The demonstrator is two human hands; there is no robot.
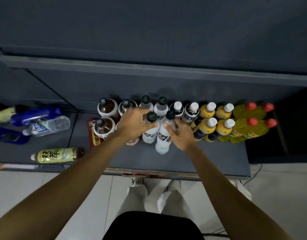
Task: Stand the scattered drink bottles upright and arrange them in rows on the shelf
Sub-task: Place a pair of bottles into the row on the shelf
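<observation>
Head view looks down on a grey shelf (210,158) where most bottles already stand in two rows. My left hand (131,124) is curled round the shoulder of a white plastic bottle with a dark cap (150,134), and my right hand (181,134) grips a second white dark-capped bottle (164,139) just beside it. Both sit in the front row; the right one leans toward me, its base forward of the line.

To the right stand two rows of yellow bottles with white caps (207,126) and yellow-green bottles with red caps (249,126), packed touching one another. To the left are brown tea bottles with black caps (104,125).

Still lying down, well apart on the left, are a pale green labelled tea bottle (57,154), a clear water bottle (48,125) and a blue bottle (34,115).

My judgement is that the risk sits in the crowding. If I push the tilted bottle back too fast, its shoulder could knock the white-capped dark bottle (190,112) behind my right hand, and that could topple its neighbours, since they stand so close. My left forearm also passes over the brown bottles, so a careless withdrawal could clip a cap. The flat bottles may roll off the front edge if bumped.
</observation>
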